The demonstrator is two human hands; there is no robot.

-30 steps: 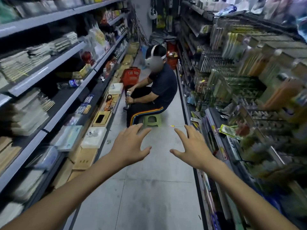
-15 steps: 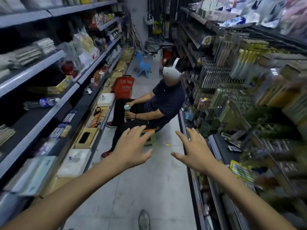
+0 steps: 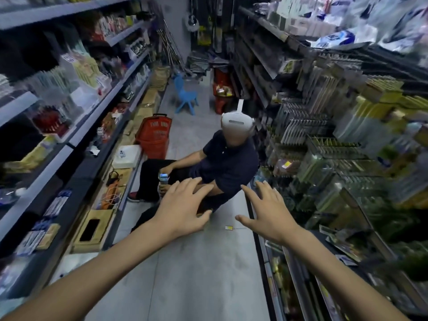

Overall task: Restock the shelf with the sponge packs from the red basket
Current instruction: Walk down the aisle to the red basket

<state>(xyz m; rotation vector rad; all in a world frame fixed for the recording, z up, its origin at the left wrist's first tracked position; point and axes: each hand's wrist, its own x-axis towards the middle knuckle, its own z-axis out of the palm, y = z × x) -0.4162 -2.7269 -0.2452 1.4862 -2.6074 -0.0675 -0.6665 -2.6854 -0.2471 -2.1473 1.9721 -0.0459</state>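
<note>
Over the floor [image 3: 196, 274], left hand [image 3: 183, 212], right hand [image 3: 268, 216]: fingers [image 3: 252, 196] splayed, empty.

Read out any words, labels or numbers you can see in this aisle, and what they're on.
No text here is readable.
Blue-and-white pack, top right shelf: print blurred.
Bottle label: too small.
Yellow tag: too small.
Red basket: no lettering visible.

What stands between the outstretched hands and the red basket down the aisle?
A seated person in a dark shirt, legs across the aisle floor, sits between the left hand, the right hand and the red plastic basket.
</note>
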